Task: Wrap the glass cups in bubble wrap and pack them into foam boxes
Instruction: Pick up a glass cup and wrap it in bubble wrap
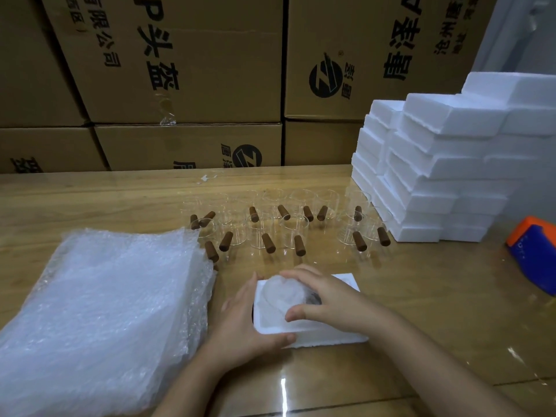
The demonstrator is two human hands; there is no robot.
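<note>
Your left hand (249, 326) grips the near-left corner of the open white foam box (328, 337) on the glossy wooden table (421, 296). Your right hand (328, 299) curls fingers and thumb round the bubble-wrapped glass cup (281, 291), which is seated in that box's cavity.

Table (421, 311) bare from the open foam box (325, 337) rightward to the orange-and-blue tape dispenser (534, 254); also bare along the near edge and at far left. Bubble wrap stack (114, 311) blocks the left, just beside the box. Beyond the box: two rows of glass cups (270, 227), brown handles jutting nearward, gaps narrow, one wider gap right of centre in the front row. Stacked foam boxes (436, 176) wall off the far right, touching the cup rows' end. Cardboard cartons (180, 70) close the back.
</note>
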